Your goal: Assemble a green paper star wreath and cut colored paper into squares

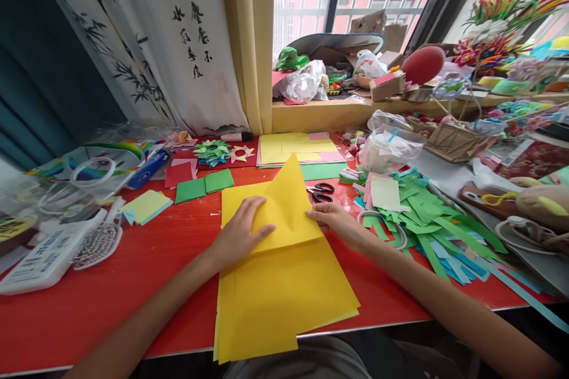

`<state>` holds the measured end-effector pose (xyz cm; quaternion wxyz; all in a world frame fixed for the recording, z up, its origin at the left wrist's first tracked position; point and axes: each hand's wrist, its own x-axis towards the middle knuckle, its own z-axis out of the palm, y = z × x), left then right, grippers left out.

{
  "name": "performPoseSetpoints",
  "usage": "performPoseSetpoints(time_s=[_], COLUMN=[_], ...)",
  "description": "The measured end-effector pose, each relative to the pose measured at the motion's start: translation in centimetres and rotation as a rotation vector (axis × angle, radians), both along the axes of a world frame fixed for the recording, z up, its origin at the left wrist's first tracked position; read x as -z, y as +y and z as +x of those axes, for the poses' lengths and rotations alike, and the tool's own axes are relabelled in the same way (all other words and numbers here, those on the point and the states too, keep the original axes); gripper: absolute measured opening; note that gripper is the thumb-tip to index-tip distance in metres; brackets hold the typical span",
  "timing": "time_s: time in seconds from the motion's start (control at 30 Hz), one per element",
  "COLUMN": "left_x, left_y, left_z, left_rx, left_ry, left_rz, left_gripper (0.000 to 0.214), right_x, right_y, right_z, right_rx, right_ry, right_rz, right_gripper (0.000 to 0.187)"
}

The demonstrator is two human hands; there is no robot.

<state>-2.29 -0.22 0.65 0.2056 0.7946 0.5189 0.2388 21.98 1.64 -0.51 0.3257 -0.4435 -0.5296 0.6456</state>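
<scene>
A large sheet of yellow paper [293,219] is bent up in the middle, its far part rising to a point. It lies over more yellow sheets [267,302] stacked unevenly across the table's front edge. My left hand [243,225] rests on the left of the bent sheet, fingers stretched and thumb apart. At the sheet's right edge, my right hand [331,219] pinches the paper between thumb and fingers. Black-handled scissors [320,192] lie just beyond my right hand, their blades partly hidden by the paper.
Green and blue paper strips [422,213] pile up on the right beside a white ring [402,237]. Small green paper squares [204,186], a yellow-and-blue stack [146,206] and a white case [48,254] lie left on the red table [169,296]. Pale yellow sheets [293,148] are behind.
</scene>
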Motion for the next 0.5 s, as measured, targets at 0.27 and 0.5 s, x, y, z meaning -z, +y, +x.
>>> performPoseSetpoints(time_s=[0.27, 0.5], left_x=[0.07, 0.03], left_y=[-1.25, -0.86], left_z=[0.40, 0.38], left_rx=[0.139, 0.120], left_ry=[0.188, 0.001], left_rz=[-0.051, -0.090], left_gripper=[0.098, 0.079], right_x=[0.02, -0.25], right_y=[-0.50, -0.69], right_z=[-0.37, -0.76], right_rx=[0.088, 0.085], right_ry=[0.044, 0.045], right_rz=[-0.016, 0.000], right_gripper=[0.035, 0.039])
